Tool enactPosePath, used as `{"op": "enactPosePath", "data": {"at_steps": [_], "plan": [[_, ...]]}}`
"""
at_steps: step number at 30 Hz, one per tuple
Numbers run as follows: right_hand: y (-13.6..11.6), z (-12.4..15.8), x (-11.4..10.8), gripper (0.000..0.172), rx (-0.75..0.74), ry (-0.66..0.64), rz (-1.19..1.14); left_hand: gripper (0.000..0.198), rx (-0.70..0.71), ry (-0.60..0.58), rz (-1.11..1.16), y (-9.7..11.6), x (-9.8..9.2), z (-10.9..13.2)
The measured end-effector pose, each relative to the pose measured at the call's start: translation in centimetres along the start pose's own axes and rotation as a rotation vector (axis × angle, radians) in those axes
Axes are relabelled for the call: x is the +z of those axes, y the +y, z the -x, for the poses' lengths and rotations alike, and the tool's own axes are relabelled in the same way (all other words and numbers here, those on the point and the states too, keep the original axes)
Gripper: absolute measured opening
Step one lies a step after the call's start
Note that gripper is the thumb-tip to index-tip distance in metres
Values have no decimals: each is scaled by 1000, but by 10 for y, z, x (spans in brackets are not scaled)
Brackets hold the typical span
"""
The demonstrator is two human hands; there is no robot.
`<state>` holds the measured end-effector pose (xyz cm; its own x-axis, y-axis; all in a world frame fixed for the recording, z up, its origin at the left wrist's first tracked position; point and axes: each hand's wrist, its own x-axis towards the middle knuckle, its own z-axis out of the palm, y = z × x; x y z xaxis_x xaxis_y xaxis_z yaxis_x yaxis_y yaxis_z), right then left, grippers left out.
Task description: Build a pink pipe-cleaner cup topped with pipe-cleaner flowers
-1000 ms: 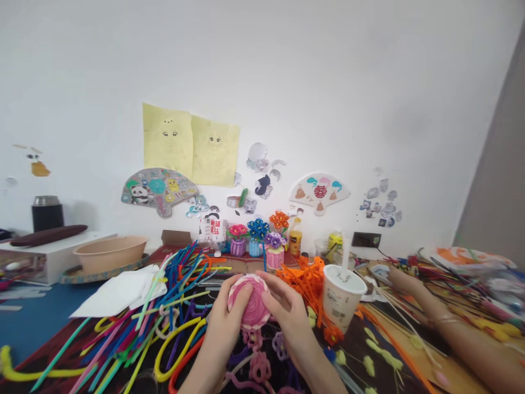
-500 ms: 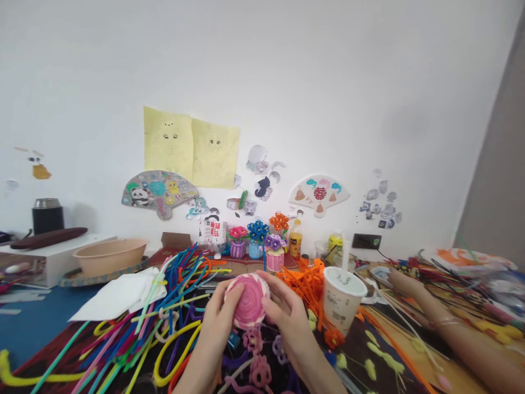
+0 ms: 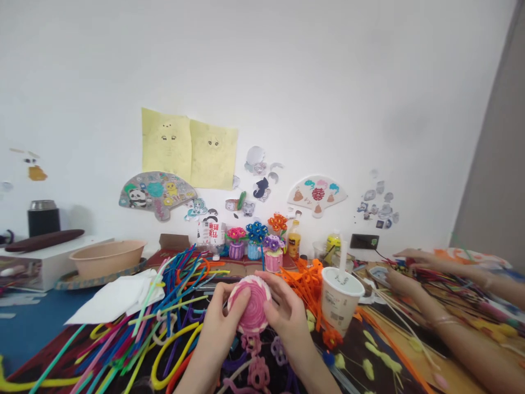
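Note:
A round pink-and-white coiled disc (image 3: 251, 304) made of pipe cleaner stands up above the table between both my hands. My left hand (image 3: 220, 325) grips its left edge, thumb pressed on the face. My right hand (image 3: 287, 317) curls round its right edge from behind. Beneath my hands lie pink and purple pipe-cleaner flower shapes (image 3: 258, 358). A heap of coloured pipe cleaners (image 3: 164, 306) spreads to the left.
A paper cup with a straw (image 3: 338, 298) stands right of my hands by an orange pipe-cleaner pile (image 3: 307, 276). Another person's arms (image 3: 435, 317) reach over thin sticks at the right. Small flower pots (image 3: 256, 243), a beige bowl (image 3: 106, 257) and white paper (image 3: 118, 293) lie further back.
The disc stays held in both hands with only small shifts. At the right, the other person's second hand has come into view, reaching across the sticks.

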<state>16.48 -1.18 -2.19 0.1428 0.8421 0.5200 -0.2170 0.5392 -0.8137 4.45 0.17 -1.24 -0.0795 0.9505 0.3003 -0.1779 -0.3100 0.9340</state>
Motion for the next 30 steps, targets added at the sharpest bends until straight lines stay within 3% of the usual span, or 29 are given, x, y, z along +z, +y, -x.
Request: {"op": "enactPosePath", "data": {"at_steps": [8, 18, 24, 30], "plan": [[4, 2, 1, 38, 23, -34, 26, 42, 46, 44, -95, 2, 1, 1], [1, 3, 4, 29, 8, 12, 19, 44, 25, -24, -210, 1, -3, 2], [-1, 2, 3, 27, 48, 55, 3, 41, 28, -96, -166, -2, -3, 3], [0, 2, 3, 34, 78, 32, -9, 37, -20, -41, -81, -3, -5, 2]]}}
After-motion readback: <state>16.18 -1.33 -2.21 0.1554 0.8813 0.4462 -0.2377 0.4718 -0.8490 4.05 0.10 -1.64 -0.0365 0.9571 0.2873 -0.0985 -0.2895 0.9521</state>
